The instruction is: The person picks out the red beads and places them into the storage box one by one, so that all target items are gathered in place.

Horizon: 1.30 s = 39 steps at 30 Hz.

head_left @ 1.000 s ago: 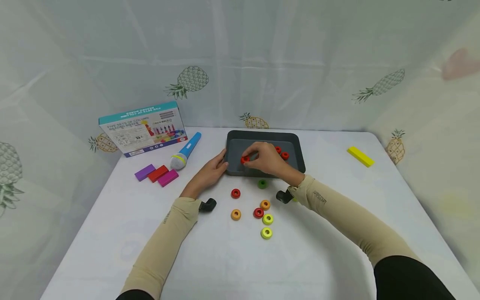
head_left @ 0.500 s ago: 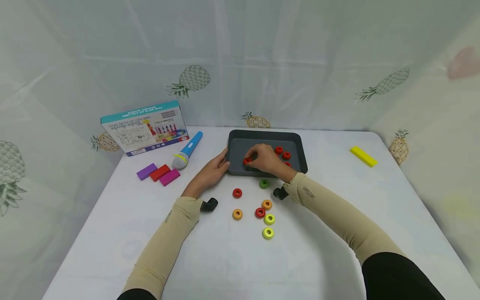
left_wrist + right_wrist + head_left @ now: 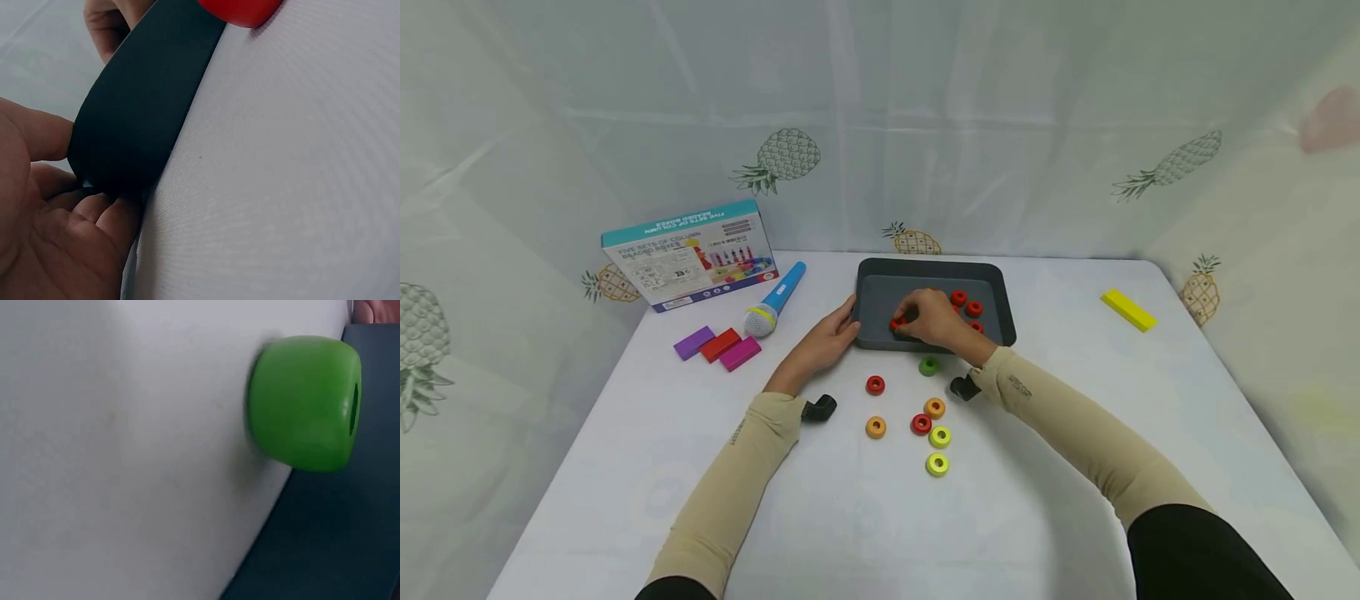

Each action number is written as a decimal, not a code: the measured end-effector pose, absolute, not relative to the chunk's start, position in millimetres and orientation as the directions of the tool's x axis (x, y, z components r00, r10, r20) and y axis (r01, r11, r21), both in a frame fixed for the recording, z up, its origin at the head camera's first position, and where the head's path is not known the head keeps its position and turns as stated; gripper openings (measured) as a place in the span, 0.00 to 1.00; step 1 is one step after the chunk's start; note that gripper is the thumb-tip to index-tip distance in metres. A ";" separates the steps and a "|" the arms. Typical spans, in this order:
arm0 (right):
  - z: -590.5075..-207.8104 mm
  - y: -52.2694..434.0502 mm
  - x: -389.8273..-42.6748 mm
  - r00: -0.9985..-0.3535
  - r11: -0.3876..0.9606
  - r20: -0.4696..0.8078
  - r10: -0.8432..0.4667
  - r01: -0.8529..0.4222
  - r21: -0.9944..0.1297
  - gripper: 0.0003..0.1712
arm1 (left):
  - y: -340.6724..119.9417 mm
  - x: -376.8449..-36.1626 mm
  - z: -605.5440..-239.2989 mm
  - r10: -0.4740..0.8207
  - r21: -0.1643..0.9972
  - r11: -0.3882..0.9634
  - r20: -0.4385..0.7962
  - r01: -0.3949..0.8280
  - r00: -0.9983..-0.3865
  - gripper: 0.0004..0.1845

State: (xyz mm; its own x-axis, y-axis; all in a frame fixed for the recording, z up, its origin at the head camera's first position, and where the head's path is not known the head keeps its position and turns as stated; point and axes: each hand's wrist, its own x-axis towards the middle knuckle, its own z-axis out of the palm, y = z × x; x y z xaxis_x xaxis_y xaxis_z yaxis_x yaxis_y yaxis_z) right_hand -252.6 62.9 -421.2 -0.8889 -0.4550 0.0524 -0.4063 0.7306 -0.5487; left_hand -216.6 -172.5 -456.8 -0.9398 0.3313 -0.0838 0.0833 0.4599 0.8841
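A dark grey tray [image 3: 880, 279] sits at the table's far middle, with three red rings [image 3: 973, 308] in its right part. My right hand [image 3: 928, 319] reaches into the tray and pinches another red ring [image 3: 897, 323] low over the tray floor. My left hand [image 3: 823, 340] holds the tray's near left corner, its thumb and curled fingers [image 3: 69, 219] against the dark wall [image 3: 144, 106]. A green ring [image 3: 306, 403] lies on the table just outside the tray's front wall [image 3: 337, 537].
Several loose rings lie in front of the tray: red [image 3: 875, 384], green [image 3: 928, 365], orange [image 3: 876, 427] and yellow-green [image 3: 936, 463]. At the left are a toy box [image 3: 688, 254], a blue microphone [image 3: 772, 300] and coloured blocks [image 3: 718, 346]. A yellow block [image 3: 1127, 310] lies far right.
My right hand has sunk lower into the tray with the red ring. The left hand stays at the tray corner.
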 end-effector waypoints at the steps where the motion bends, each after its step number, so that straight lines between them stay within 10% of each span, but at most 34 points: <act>1: -420.7 63.5 -251.7 -0.887 0.726 0.061 -0.458 -0.412 -0.550 0.11 | -172.4 -216.5 -456.6 0.333 0.886 0.456 -0.083 0.083 -0.939 0.35; 39: -406.7 46.7 -161.6 -0.695 0.488 0.119 -0.710 -0.606 -0.629 0.22 | -174.0 -218.1 -458.9 0.327 0.883 0.460 -0.071 0.094 -0.942 0.35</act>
